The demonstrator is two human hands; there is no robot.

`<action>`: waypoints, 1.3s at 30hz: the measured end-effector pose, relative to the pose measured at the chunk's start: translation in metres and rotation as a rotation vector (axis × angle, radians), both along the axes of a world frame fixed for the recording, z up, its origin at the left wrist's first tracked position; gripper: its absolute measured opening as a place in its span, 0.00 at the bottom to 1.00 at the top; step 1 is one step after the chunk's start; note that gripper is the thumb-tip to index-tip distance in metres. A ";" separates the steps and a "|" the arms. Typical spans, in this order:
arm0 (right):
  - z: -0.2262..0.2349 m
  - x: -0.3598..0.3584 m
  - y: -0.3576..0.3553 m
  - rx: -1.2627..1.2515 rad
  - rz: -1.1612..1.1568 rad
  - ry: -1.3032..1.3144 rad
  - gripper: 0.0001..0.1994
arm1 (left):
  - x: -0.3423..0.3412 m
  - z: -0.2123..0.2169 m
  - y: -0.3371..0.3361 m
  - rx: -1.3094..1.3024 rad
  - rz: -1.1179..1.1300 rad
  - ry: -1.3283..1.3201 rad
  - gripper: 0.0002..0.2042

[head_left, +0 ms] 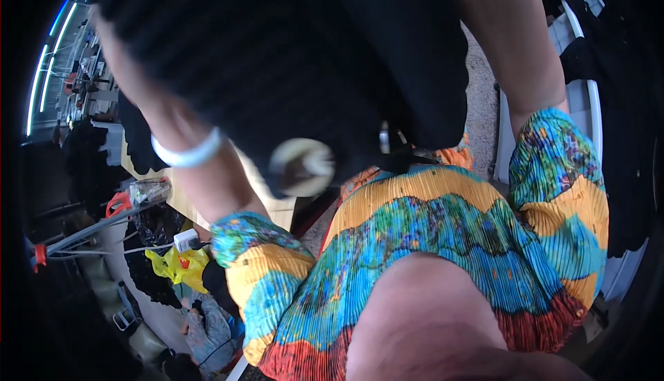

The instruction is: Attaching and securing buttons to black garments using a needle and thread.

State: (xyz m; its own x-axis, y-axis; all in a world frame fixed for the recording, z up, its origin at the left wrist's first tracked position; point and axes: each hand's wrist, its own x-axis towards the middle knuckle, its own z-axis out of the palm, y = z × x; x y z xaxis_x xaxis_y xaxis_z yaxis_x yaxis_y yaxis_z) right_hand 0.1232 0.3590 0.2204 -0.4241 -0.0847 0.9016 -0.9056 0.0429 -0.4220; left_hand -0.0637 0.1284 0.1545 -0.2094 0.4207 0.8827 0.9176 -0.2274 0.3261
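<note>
Up close to my camera, most of the view is filled by the wearer's own body, so I can make out very little of the work. A black cloth [277, 56] spreads across the upper half of the picture and hangs in front of the torso; it is dark, finely ribbed, and its lower edge falls just above the pleated top [443, 242], which is banded in orange, turquoise, green and red. Both forearms run upward and pass behind or under that cloth: the left forearm [180, 146] wears a pale wristband [188, 152], and the right forearm [512, 42] climbs toward the upper edge. Neither hand shows, so I cannot tell whether either grip is released, clenched or grasping the cloth. A round pale blurred object [302, 166] sits at the cloth's lower edge; I cannot say what it is. To the left, strongly bent by the lens, I see a pale wooden table [181, 201], an orange-handled tool [117, 204] lying by a clear wrapper, a small white box [186, 240] and a crumpled yellow bag [181, 267] below it. At the right rim, dark garments [595, 56] hang over a white rail, partly cut off.
</note>
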 end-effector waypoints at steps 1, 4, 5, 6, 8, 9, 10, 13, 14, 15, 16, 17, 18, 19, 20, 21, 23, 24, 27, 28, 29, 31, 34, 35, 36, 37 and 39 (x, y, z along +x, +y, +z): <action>-0.004 -0.002 0.012 -0.020 -0.057 -0.028 0.10 | 0.020 -0.007 0.011 0.028 -0.043 0.010 0.33; 0.000 0.000 0.010 -0.165 -0.031 -0.059 0.10 | 0.131 0.005 -0.008 0.029 0.012 0.093 0.35; -0.020 0.002 0.015 -0.202 -0.003 -0.083 0.10 | 0.136 -0.014 -0.006 0.039 0.049 0.110 0.36; -0.024 0.000 0.015 -0.256 0.029 -0.105 0.11 | 0.166 -0.023 0.003 0.242 -0.034 -0.104 0.35; -0.022 0.001 0.021 -0.323 0.034 -0.149 0.11 | 0.158 -0.036 -0.021 0.055 0.828 0.034 0.29; -0.015 -0.001 0.020 -0.355 0.065 -0.176 0.11 | 0.145 -0.020 -0.029 -0.013 0.889 0.400 0.25; -0.010 -0.003 0.021 -0.383 0.077 -0.201 0.11 | 0.137 0.014 -0.027 -0.083 0.917 0.754 0.17; -0.007 -0.010 0.011 -0.462 0.134 -0.282 0.12 | 0.128 0.029 -0.065 -0.064 0.852 0.637 0.15; -0.008 -0.013 0.006 -0.485 0.159 -0.314 0.12 | 0.131 0.032 -0.080 -0.058 0.825 0.572 0.14; -0.009 -0.017 0.002 -0.505 0.180 -0.345 0.12 | 0.133 0.033 -0.094 -0.045 0.794 0.508 0.13; -0.011 -0.020 -0.003 -0.524 0.201 -0.377 0.13 | 0.135 0.032 -0.105 -0.033 0.763 0.443 0.12; -0.013 -0.024 -0.008 -0.543 0.222 -0.412 0.13 | 0.136 0.030 -0.111 -0.021 0.733 0.377 0.11; -0.012 -0.032 -0.013 -0.558 0.250 -0.454 0.13 | 0.143 0.012 -0.090 -0.031 0.794 0.123 0.08; -0.015 -0.040 -0.009 -0.574 0.242 -0.491 0.14 | 0.151 0.011 -0.043 0.130 0.492 -0.747 0.05; -0.015 -0.048 -0.008 -0.589 0.259 -0.532 0.14 | 0.147 -0.004 -0.032 0.000 0.507 -0.986 0.15; -0.010 -0.048 -0.016 -0.603 0.295 -0.578 0.14 | 0.139 -0.020 -0.039 -0.306 0.463 -1.182 0.15; -0.106 -0.093 -0.010 -0.557 0.036 -0.541 0.13 | 0.135 -0.070 -0.033 -0.431 0.362 -1.242 0.21; -0.126 -0.079 -0.005 -0.297 -0.174 -0.998 0.15 | 0.129 -0.104 -0.040 -0.348 0.250 -1.255 0.25; -0.177 -0.077 0.021 -0.358 -0.346 -1.231 0.19 | 0.127 -0.081 -0.034 -0.486 0.213 -1.276 0.28; -0.183 -0.076 0.046 -0.373 -0.372 -1.271 0.22 | 0.125 -0.057 -0.016 -0.563 0.252 -1.268 0.28; -0.186 -0.072 0.059 -0.350 -0.420 -1.291 0.25 | 0.120 -0.055 -0.014 -0.518 0.238 -1.290 0.27; -0.168 -0.061 0.062 -0.219 -0.484 -1.293 0.29 | 0.102 -0.053 -0.020 -0.571 0.352 -1.278 0.23; -0.184 -0.047 0.061 -0.156 -0.482 -1.301 0.28 | 0.068 -0.074 -0.002 -0.552 0.248 -1.582 0.30; -0.184 -0.045 0.059 -0.139 -0.504 -1.266 0.25 | 0.056 -0.075 0.006 -0.560 0.164 -1.715 0.30; -0.182 -0.044 0.057 -0.161 -0.481 -1.246 0.25 | 0.047 -0.075 0.013 -0.592 0.151 -1.783 0.28; -0.176 -0.040 0.055 -0.151 -0.473 -1.245 0.25 | 0.045 -0.073 0.017 -0.579 0.157 -1.787 0.28; -0.164 -0.037 0.054 -0.218 -0.490 -1.243 0.23 | 0.040 -0.070 0.027 -0.625 0.235 -1.791 0.24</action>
